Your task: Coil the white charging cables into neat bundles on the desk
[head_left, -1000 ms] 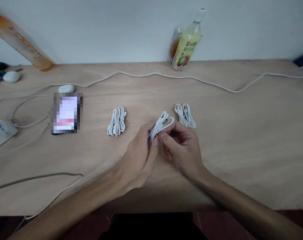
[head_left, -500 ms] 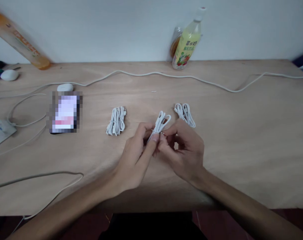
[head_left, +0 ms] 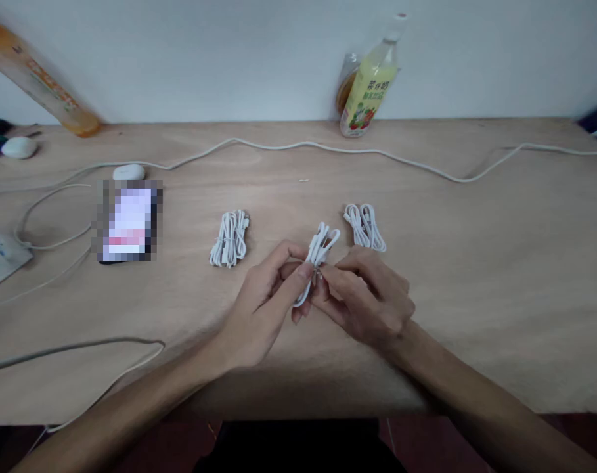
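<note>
My left hand (head_left: 266, 299) and my right hand (head_left: 364, 295) meet over the middle of the wooden table (head_left: 475, 263), both pinched on one folded white cable bundle (head_left: 322, 243). The bundle's looped end sticks up and away from my fingers; a lower loop hangs below my left thumb. My right fingertips pinch at the bundle's middle. A second coiled white cable (head_left: 230, 238) lies flat to the left, a third coiled white cable (head_left: 364, 226) lies just beyond my right hand.
A phone (head_left: 128, 223) with a lit screen lies at the left, a white earbud case (head_left: 129, 173) behind it. A long white cord (head_left: 328, 148) runs across the back. A yellow drink bottle (head_left: 370, 82) stands at the wall, an orange bottle (head_left: 37, 82) leans at far left.
The loop of the held bundle has been drawn in tighter, and my right hand has slid lower, its fingers now pinching the bundle's middle. The other two coils have not moved.
</note>
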Tool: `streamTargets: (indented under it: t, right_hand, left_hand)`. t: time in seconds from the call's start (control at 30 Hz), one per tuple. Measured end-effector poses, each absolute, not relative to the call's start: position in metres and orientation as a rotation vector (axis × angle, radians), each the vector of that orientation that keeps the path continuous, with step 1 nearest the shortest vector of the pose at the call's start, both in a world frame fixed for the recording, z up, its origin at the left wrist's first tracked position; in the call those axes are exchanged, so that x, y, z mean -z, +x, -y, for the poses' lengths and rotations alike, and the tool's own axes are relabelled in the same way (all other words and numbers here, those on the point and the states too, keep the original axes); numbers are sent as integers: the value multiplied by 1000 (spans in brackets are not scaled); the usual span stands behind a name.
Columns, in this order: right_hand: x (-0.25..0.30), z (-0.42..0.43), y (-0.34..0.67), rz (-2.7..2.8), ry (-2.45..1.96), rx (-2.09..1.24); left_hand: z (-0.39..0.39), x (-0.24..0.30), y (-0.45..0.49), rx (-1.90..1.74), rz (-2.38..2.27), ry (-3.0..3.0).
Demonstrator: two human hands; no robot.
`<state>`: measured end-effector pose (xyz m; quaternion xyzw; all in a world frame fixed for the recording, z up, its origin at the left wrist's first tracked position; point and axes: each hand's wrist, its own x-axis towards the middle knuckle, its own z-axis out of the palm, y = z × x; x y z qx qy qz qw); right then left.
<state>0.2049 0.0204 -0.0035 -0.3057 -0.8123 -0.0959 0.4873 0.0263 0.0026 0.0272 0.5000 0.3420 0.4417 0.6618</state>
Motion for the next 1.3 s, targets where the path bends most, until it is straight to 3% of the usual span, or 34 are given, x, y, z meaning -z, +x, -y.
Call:
streamTargets:
  t: [0.43,0.53,0.8,1.1,1.3]
  right_hand:
    - [-2,-20,208,1972,-787,187]
    - [-7,-18,205,1891,-856,-69]
    - [-19,-19,199,1300,-1012,-1189]
    - [-18,-24,201,1063,-957,-1559]
    - [-19,-25,201,1002,-951,-1639]
  left_hand:
    - [-5,-28,24,-1109,-880,1292]
    - [-7,-25,24,-1170,-928,1332]
    - [-11,-18,22,-1233,-913,1483]
    - [-12,-13,20,-1276,-912,1583]
    - [-13,-14,19,-1302,-975,1620]
